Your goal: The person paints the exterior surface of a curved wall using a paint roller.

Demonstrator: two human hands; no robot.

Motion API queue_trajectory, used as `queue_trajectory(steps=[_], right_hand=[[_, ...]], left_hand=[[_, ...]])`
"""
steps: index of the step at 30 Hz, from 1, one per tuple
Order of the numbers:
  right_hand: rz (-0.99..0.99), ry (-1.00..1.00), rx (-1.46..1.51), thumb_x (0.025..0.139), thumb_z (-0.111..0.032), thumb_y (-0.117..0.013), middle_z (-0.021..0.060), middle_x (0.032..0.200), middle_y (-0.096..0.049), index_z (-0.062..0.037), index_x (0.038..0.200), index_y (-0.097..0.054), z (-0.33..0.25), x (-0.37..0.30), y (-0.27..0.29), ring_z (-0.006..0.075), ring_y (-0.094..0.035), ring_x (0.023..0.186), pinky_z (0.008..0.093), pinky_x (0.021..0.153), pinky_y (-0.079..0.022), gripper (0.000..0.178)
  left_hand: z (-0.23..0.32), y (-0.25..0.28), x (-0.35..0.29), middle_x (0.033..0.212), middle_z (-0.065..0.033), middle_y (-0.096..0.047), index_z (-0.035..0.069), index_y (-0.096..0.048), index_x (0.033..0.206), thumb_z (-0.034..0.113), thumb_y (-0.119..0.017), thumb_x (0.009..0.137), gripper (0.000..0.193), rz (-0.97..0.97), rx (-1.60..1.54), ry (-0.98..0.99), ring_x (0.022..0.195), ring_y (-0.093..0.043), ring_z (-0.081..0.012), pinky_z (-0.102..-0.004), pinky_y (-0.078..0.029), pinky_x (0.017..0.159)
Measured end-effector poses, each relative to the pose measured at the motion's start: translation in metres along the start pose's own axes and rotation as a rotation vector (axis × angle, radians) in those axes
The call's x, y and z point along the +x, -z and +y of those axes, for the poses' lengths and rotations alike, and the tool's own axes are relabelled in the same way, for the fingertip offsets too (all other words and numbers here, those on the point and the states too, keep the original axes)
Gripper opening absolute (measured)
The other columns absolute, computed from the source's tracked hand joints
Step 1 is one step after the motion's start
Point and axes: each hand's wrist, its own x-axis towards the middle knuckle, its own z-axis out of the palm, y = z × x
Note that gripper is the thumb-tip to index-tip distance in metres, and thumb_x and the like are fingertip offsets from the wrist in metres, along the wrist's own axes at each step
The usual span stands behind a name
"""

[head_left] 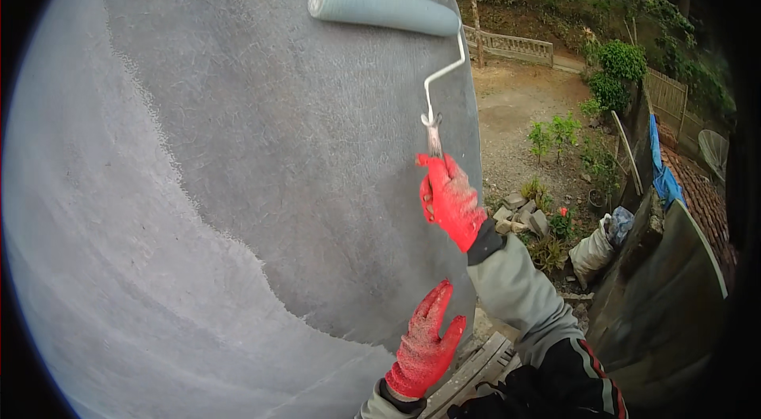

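A paint roller with a long pale blue-grey sleeve (384, 7) lies against the upper part of a grey wall (269, 141). Its bent white wire frame runs down to a handle, and my right hand (453, 201), in a red glove, is closed around that handle. Lower down, my left hand (426, 348), also red-gloved, is held at the wall's right edge with fingers extended and thumb apart; whether it touches the wall I cannot tell. A darker grey coated area meets a lighter area along a ragged border to the left.
Wooden planks (476, 367) sit below my arms. Down to the right is a dirt yard (507, 102) with rubble (523, 217), plants, a white sack (592, 252) and a low balustrade (507, 46). A large dark sheet (658, 308) and a tiled roof (694, 189) stand at the far right.
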Motion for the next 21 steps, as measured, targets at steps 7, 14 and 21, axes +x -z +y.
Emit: queue_trajectory(steps=[7,14,21], right_hand=[[0.079,0.165,-0.146,0.093,-0.033,-0.043,0.0013,0.062,-0.044,-0.0076,0.108,-0.055,-0.038,0.044,0.045,0.0113,-0.04,0.045,0.0291,0.043,-0.036,0.032],[0.116,-0.084,-0.486,0.093,-0.038,-0.048,0.0062,0.063,-0.054,-0.0076,0.103,-0.056,0.125,-0.021,0.118,0.0185,-0.055,0.058,0.0353,0.057,-0.045,0.033],[0.082,-0.071,-0.382,0.093,-0.037,-0.047,0.0036,0.06,-0.05,-0.009,0.1,-0.054,0.035,-0.002,0.09,0.0157,-0.049,0.049,0.0327,0.047,-0.041,0.03]], left_hand=[[-0.02,0.009,-0.012,0.139,-0.016,-0.046,0.002,-0.045,0.136,-0.002,-0.049,0.09,0.047,0.119,-0.334,0.201,0.127,-0.046,-0.0287,-0.0375,-0.036,0.106],[-0.035,0.023,-0.026,0.14,-0.0139,-0.045,0.002,-0.046,0.135,-0.001,-0.043,0.094,0.042,0.124,-0.388,0.285,0.125,-0.048,-0.0273,-0.0375,-0.038,0.103],[-0.026,0.012,-0.016,0.131,-0.0119,-0.053,0.006,-0.051,0.131,-0.001,-0.052,0.091,0.04,0.059,-0.374,0.274,0.117,-0.055,-0.0218,-0.0325,-0.043,0.098]])
